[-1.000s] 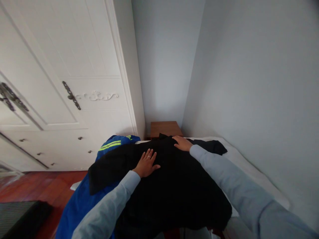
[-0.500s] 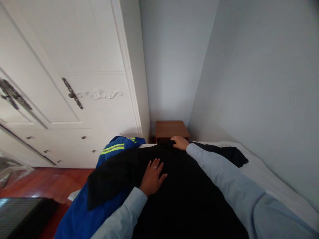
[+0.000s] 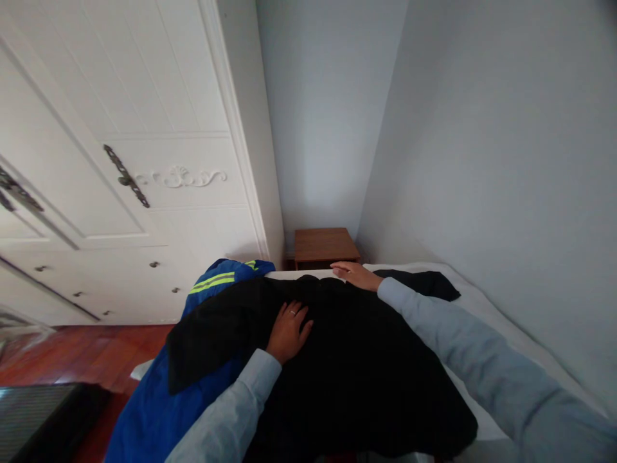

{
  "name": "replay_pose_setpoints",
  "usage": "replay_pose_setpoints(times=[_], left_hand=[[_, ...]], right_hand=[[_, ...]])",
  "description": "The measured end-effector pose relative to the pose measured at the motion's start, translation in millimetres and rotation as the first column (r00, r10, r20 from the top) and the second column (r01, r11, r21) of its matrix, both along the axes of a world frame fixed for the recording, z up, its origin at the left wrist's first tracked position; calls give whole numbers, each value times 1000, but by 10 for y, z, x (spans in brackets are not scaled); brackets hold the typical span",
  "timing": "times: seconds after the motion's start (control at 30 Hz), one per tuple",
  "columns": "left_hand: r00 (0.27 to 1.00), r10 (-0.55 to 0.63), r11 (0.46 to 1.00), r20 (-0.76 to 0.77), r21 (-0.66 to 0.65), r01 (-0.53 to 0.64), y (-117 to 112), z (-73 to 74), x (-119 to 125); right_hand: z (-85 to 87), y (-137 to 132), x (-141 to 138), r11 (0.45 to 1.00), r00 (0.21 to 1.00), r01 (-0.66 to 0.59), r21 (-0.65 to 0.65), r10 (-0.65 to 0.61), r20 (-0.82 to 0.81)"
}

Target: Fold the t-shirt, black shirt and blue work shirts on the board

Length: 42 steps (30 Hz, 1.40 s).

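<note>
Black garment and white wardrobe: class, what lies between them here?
In the head view, mainly blue clothing, partly under the black garment; lower left, some red floor.

Black garment (image 3: 366, 366) spread out, 2 sleeves (image 3: 207, 344) splayed.

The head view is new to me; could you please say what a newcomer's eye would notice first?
Probably the black garment across the lower middle, the left hand resting on it and the right hand at its far edge. Next might come the blue cloth with yellow-green stripes at lower left and the white wardrobe at upper left.
</note>
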<state>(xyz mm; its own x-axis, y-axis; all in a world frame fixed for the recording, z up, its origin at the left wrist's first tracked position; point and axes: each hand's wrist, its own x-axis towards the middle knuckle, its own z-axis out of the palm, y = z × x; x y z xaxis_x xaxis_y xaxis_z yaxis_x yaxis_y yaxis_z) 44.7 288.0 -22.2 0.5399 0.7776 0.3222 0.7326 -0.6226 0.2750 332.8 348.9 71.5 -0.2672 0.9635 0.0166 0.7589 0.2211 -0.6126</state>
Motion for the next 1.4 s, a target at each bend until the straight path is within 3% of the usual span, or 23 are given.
replay_pose_setpoints(times=[0.1,0.17,0.47,0.6,0.77,1.03,1.13,1.23,1.33,1.4], left_hand=[[1000,10,1000,0,-3,-10,14,-12,-7],[1000,16,1000,6,7,-16,14,-8,-5],[1000,12,999,26,51,-13,9,16,-7],[999,11,999,36,53,-13,15,11,-8],[1000,8,999,24,52,-9,33,-25,-13],[1000,23,999,-7,49,-23,35,-76,-29],[999,41,996,-4,76,-40,52,-100,-47],[999,32,997,-11,76,-31,78,-114,-57],[999,27,998,-37,49,-25,102,-107,-67],[998,19,1000,-62,20,-17,114,-86,-85]], right_hand=[[-55,189,-96,967,977,171,-191,-140,163],[-109,269,-163,954,949,214,-212,-151,277],[-163,410,-417,947,896,163,-277,-24,444],[-74,397,-437,975,874,128,-180,-25,486],[34,436,-398,982,847,164,96,-191,496],[-221,401,-239,974,869,171,148,-220,442],[-226,241,-98,970,884,134,204,-210,417],[-167,11,232,965,875,149,218,-231,426],[-106,-269,758,937,822,294,188,-349,451],[-85,-476,1156,888,759,425,175,-455,466]])
